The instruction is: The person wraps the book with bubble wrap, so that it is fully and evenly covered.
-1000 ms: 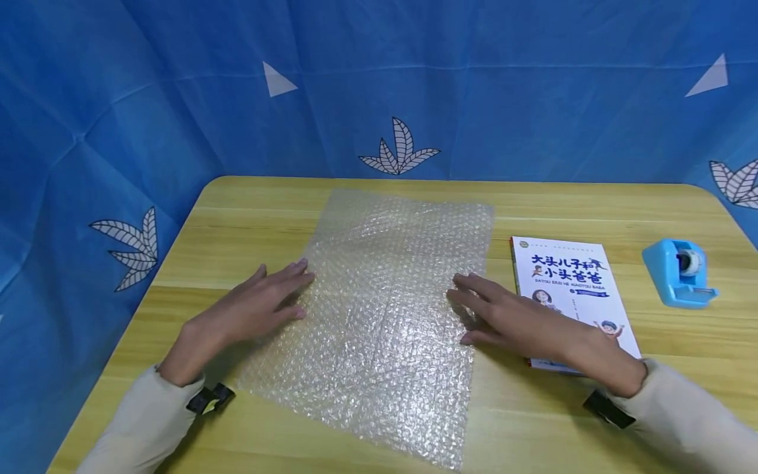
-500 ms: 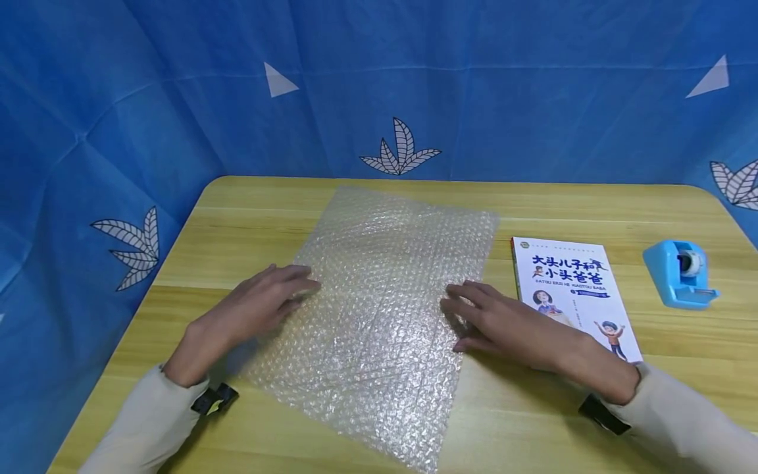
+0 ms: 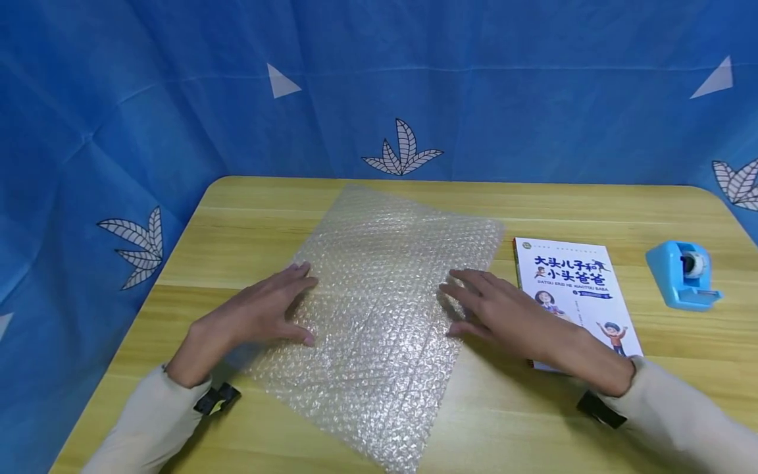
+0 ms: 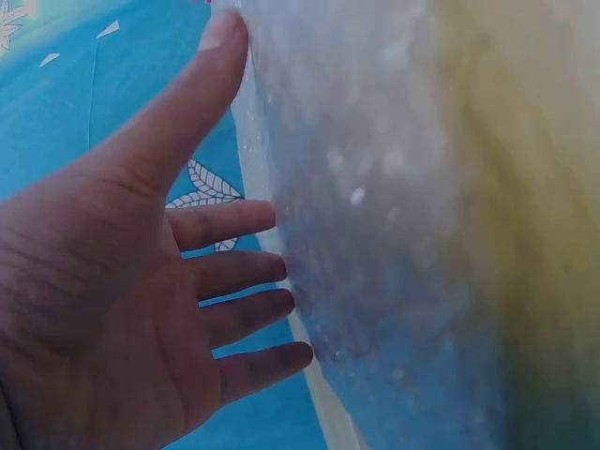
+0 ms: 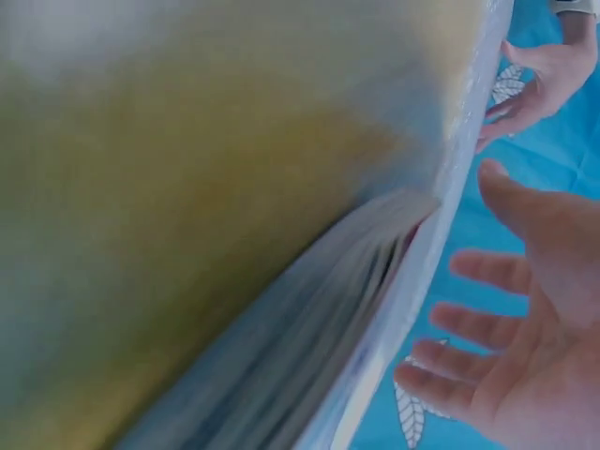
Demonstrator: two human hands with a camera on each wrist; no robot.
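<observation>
1. Transparent plastic bubble wrap [image 3: 373, 316] lies spread across the desk [image 3: 249, 227].
2. Left grip [image 3: 257, 306] and right grip [image 3: 500, 313], loose at its sides, grasp nothing.
3. Probably light, floppy and slick; best pinched softly along its side edges.

A creased blue cloth [image 3: 533, 118] hangs behind the counter [image 3: 254, 224] and shows along its left side, printed with white leaves [image 3: 406, 146] and pale triangles [image 3: 281, 83]. The counter has yellow wood grain, rounded far corners and a soft sheen of light.
</observation>
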